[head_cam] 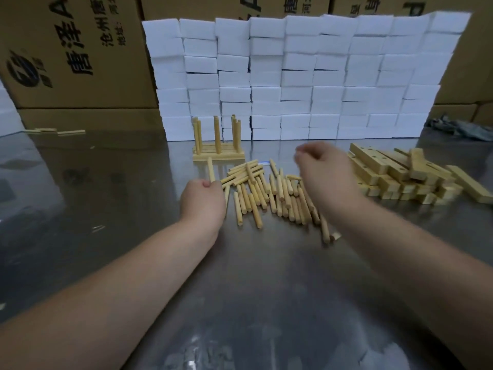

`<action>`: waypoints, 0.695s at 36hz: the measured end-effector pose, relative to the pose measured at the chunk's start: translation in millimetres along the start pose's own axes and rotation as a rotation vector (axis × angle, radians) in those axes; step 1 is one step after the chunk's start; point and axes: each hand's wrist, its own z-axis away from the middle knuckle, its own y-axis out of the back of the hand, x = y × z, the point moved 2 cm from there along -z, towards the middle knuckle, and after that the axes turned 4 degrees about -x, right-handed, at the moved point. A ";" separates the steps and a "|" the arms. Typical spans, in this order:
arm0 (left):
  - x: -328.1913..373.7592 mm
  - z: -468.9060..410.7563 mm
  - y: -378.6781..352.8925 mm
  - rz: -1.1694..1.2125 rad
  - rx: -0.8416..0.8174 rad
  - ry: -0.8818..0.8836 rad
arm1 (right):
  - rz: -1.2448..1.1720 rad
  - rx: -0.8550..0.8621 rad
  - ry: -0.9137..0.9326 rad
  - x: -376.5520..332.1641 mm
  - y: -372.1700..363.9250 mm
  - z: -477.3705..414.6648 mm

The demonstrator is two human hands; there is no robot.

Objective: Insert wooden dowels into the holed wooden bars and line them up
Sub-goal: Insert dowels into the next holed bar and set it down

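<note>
Our left hand point(203, 200) has its grip closed around one pale round wooden dowel point(211, 170), which stands nearly upright out of the fist, its top clear of the heap beside it. Our right hand point(324, 169) hovers blurred above the far right part of that heap, fingers curled loosely inward; we cannot tell whether its grip holds anything. Between and just beyond the two hands lies the loose heap of pale wooden dowels point(272, 193), scattered flat on the grey reflective metal table point(106, 196), most of them pointing roughly away from us, a few crossed on top. To the right of the heap sits a jumbled pile of pale rectangular wooden bars with round holes point(400, 174), some stacked, one long bar sticking out at the right. Behind the heap, close to the wall of stacked white foam blocks point(293, 76), stand finished bars set side by side with upright dowels point(217, 137) in them. Brown printed cardboard cartons point(74, 49) rise behind the foam wall and to the left.
</note>
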 end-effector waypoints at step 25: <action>1.1 3.1 0.0 -0.015 -0.068 -0.207 | 1.505 -0.047 -0.283 70.5 87.5 -93.4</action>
